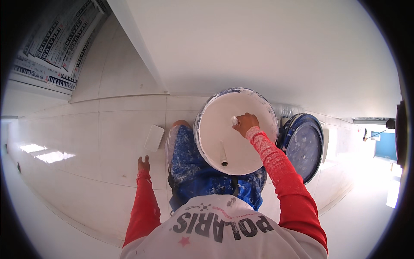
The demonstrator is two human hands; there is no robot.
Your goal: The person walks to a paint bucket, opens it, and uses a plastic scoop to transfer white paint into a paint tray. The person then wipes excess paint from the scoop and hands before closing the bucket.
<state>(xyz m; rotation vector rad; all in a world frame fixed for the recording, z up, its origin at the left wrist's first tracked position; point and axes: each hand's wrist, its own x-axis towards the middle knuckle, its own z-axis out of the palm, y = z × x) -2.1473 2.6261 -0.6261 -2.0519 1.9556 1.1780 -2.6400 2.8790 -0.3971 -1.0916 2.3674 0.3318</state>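
Note:
My right hand (246, 123) reaches over a big round bucket (197, 137) with a paste-smeared rim. Its fingers are closed at a small whitish piece (234, 121), whose kind I cannot make out. White paste (256, 149) fills the bucket. A paste-coated tube or handle (224, 160) with a dark open end pokes out of it near the front rim. Off to the left, apart from the bucket, my left hand (144, 165) hangs with its fingers apart and nothing in it.
Right of the bucket is a round dark blue lid or second bucket (304, 146), splashed white. A white rectangular piece (154, 138) lies on the tiled floor (108, 151) to the left. A pale wall (276, 52) rises close behind the bucket. Wrapped panels (56, 47) stand at the far left.

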